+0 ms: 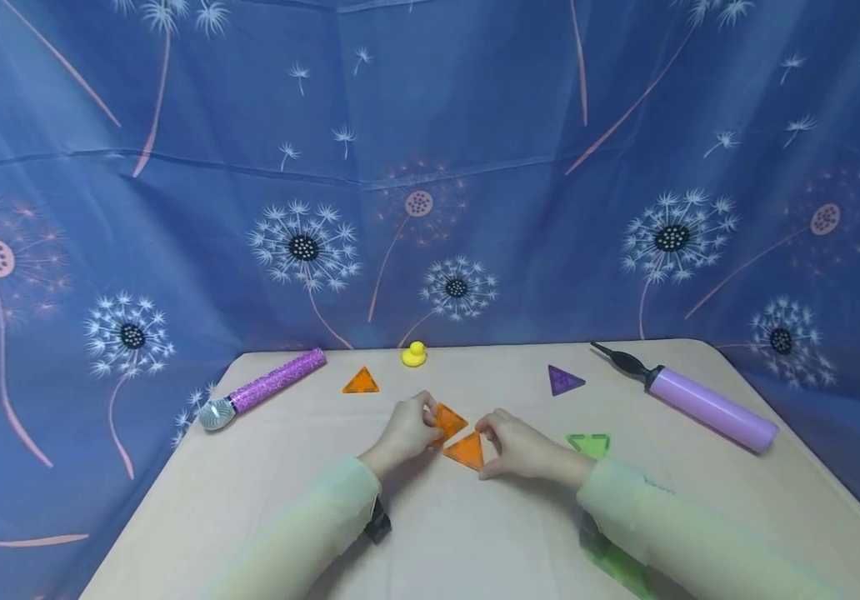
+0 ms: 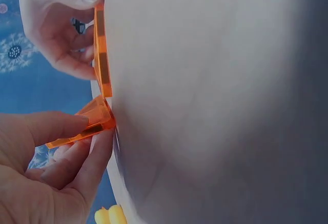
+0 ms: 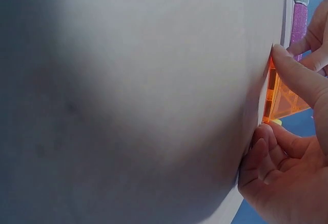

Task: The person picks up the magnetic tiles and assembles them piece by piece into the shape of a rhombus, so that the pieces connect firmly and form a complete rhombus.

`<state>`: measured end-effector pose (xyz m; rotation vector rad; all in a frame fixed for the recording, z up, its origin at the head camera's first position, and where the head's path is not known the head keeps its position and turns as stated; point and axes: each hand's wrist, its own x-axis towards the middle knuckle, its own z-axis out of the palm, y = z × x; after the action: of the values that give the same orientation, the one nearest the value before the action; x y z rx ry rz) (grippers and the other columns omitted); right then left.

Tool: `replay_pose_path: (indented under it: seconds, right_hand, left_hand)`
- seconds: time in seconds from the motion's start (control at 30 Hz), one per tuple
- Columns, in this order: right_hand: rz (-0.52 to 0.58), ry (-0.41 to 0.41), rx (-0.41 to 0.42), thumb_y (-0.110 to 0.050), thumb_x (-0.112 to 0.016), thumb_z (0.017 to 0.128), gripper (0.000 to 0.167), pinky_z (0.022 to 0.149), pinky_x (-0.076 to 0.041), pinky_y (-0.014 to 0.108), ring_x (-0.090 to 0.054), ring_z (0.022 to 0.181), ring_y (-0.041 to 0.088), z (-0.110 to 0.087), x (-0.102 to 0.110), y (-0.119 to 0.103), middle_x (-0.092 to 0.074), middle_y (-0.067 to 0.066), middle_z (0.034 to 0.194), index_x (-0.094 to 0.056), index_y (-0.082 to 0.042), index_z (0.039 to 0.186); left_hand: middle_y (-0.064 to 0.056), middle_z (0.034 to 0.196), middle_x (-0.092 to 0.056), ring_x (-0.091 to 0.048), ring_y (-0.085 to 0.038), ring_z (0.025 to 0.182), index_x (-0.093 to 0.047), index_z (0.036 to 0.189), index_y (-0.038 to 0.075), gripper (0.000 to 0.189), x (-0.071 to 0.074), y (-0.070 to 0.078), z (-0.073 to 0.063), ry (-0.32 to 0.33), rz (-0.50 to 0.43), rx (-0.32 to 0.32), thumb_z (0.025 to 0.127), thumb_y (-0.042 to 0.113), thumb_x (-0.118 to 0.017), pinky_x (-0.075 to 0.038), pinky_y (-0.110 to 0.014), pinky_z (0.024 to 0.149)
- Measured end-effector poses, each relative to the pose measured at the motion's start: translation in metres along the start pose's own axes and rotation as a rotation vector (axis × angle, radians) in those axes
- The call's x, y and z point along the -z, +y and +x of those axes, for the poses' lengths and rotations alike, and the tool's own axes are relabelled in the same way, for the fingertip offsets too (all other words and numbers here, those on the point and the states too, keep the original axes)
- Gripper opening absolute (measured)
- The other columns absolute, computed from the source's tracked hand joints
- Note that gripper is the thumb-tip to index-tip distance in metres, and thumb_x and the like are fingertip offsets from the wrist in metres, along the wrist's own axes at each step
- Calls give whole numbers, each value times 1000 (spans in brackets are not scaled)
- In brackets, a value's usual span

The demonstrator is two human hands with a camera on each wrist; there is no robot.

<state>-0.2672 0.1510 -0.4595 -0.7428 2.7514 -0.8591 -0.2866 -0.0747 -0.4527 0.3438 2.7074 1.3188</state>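
Near the middle of the table, my left hand pinches an orange triangular magnetic tile between thumb and fingers. In the left wrist view that tile is tilted, one corner close to the tabletop. My right hand grips a second orange triangular magnetic tile by thumb and fingertips. This one is seen nearly edge-on in the left wrist view. Corners of the two tiles are very close together; whether they touch I cannot tell. Part of each tile is hidden by fingers.
Behind the hands are another orange triangle tile, a yellow rubber duck and a purple triangle tile. A glittery purple microphone lies left. On the right are a green triangle tile and a lilac balloon pump.
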Motion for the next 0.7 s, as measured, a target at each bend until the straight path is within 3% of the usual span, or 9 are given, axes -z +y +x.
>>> replay_pose_path:
  seconds: [0.2,0.5,0.7]
  right_hand:
    - [-3,16,8,-27,-94,73,69,78,-50,34,-50,85,17,-1,-1,1,-56,4,101,-59,3,125]
    - [14,12,15,-26,-93,74,79,72,-47,30,-48,82,17,0,-2,3,-54,4,99,-55,8,134]
    - [13,-28,65,-24,-93,74,83,87,-51,40,-51,92,19,2,2,5,-57,5,104,-52,9,139]
  left_hand:
    - [-4,79,-58,-57,-14,60,-55,94,5,26,-5,2,-3,-15,27,-47,83,-9,-75,-50,-25,53]
    - [-4,79,-60,-57,-14,62,-62,95,5,20,-5,6,-6,-55,82,-64,84,-7,-74,-51,-25,54]
    - [-6,87,-68,-61,-14,71,-71,103,0,21,-7,7,-5,-102,114,-86,84,-8,-73,-56,-28,65]
